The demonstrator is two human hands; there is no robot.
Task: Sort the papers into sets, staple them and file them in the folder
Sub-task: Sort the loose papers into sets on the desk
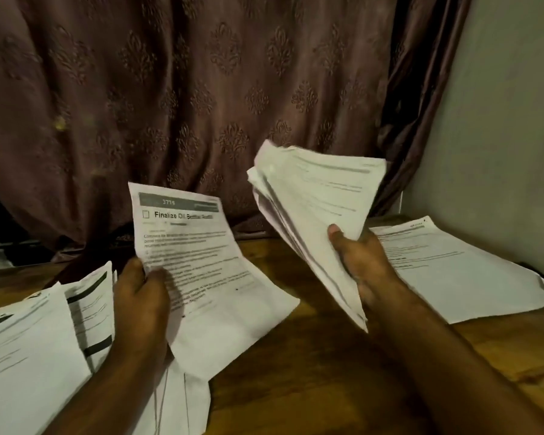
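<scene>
Sorting step, as judged: read the header on the single sheet [201, 262] pinched at its left edge by the left hand [140, 304], match it to the right pile, and lay it square so the set staples cleanly. Right hand [363, 265] grips the unsorted stack [311, 208], thumb on top, raised over the wooden table [311, 372]. Sorted sheets lie beneath and left of the left hand [29, 356]; another pile [453, 268] rests just right of the right hand; no stapler or folder visible.

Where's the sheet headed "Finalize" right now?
The Finalize sheet is left of centre in the head view, gripped by the left hand, above the left piles.
</scene>
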